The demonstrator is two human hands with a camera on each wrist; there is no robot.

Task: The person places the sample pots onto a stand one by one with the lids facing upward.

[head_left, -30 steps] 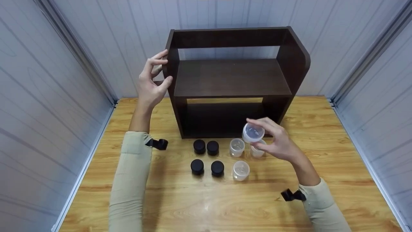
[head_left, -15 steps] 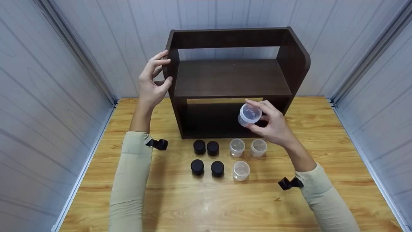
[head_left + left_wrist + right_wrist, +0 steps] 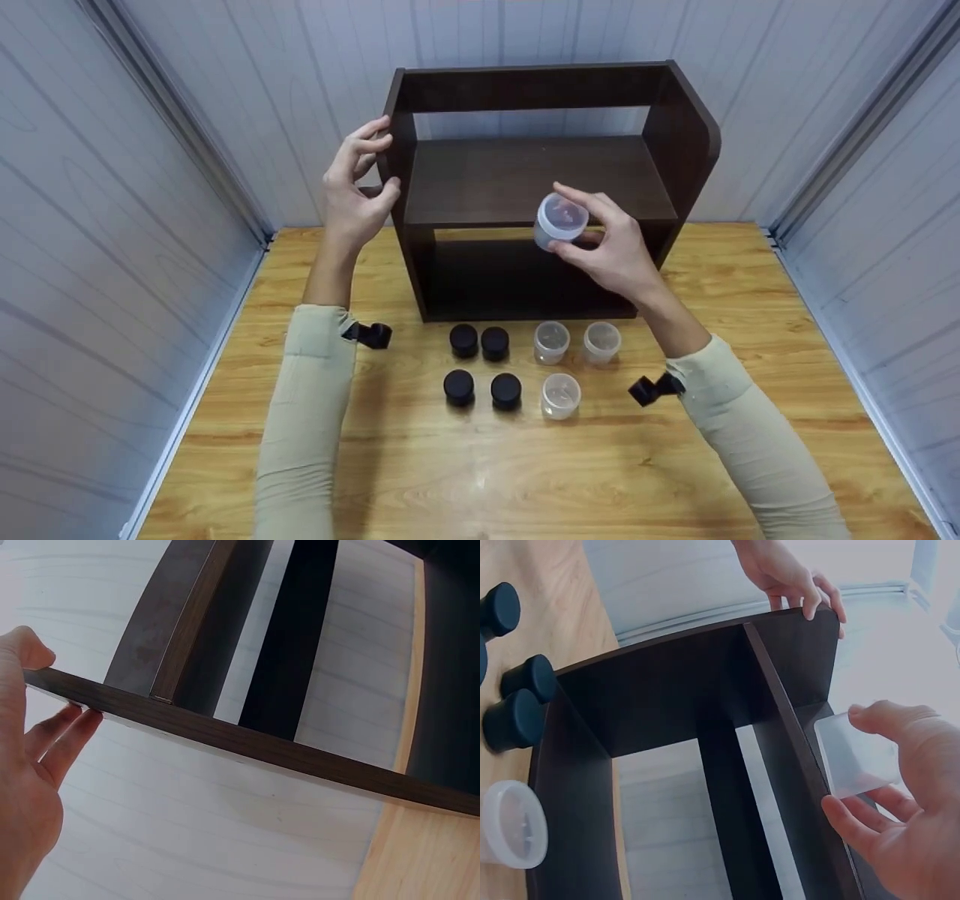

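My right hand [image 3: 611,247] grips a clear plastic jar [image 3: 561,221] between thumb and fingers, in front of the upper board's front edge. In the right wrist view this jar [image 3: 855,757] looks frosted, its far side partly covered by the fingers. The dark brown two-tier shelf [image 3: 540,180] stands at the back of the table. At its upper left, my left hand [image 3: 356,195] pinches the side panel [image 3: 225,736], thumb on one face and fingertips on the other.
Three clear jars [image 3: 561,396] stand on the wooden table [image 3: 465,472] before the shelf's right half. Left of them are several black-topped jars [image 3: 506,391]. Pale panel walls [image 3: 135,247] enclose the table on the left, right and back.
My right hand has lifted the clear jar from above the standing jars, up and leftward to the upper board's height. The left hand has stayed on the side panel.
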